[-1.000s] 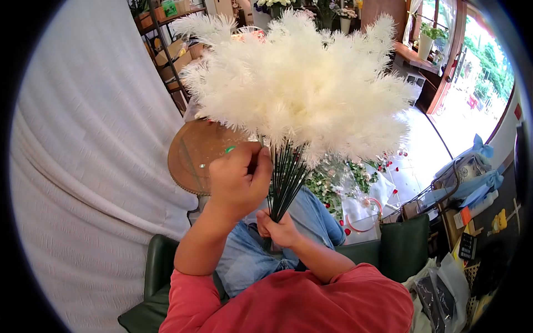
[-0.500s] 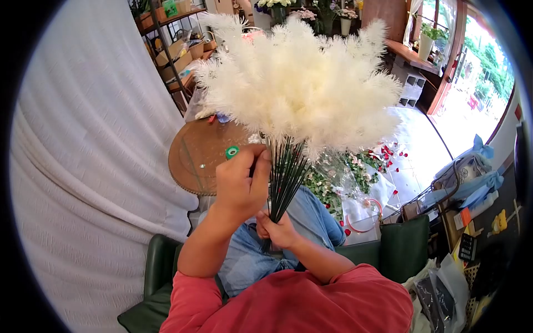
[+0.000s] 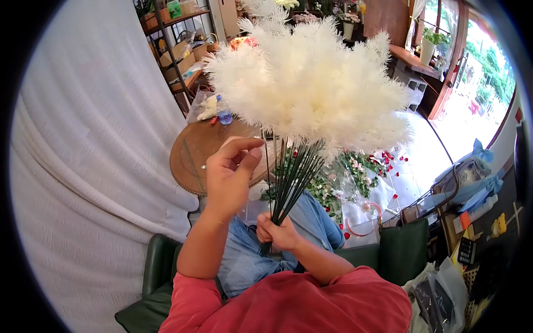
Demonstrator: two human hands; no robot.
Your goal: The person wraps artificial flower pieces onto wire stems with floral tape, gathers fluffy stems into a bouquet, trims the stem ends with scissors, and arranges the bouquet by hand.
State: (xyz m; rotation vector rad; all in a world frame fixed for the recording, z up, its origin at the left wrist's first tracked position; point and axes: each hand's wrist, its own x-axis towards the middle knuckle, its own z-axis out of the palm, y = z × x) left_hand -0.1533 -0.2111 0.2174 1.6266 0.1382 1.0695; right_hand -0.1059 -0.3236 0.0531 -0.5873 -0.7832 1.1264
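Observation:
My right hand (image 3: pixel 278 232) is closed round the lower ends of a bunch of dark green stems (image 3: pixel 297 177), held above my lap. White, feathery plumes (image 3: pixel 316 83) fan out at the top of the bunch. My left hand (image 3: pixel 230 177) is raised on the bunch's left, its fingers loosely curled with the thumb and forefinger slightly apart. Its fingertips are close beside one stem that stands apart from the others; whether they touch it I cannot tell. The stem ends below my right hand are partly hidden.
A round brown table (image 3: pixel 191 150) stands ahead on the left, with a water bottle (image 3: pixel 224 111) at its far side. Cut leaves and red petals (image 3: pixel 383 158) litter the floor. A green armchair (image 3: pixel 408 247), shelving (image 3: pixel 177 61) and a white curtain (image 3: pixel 83 155) surround me.
My left hand has shifted slightly left, and its fingers have loosened from the pinch. The plumes have moved a little right, and one stem now stands apart on the left.

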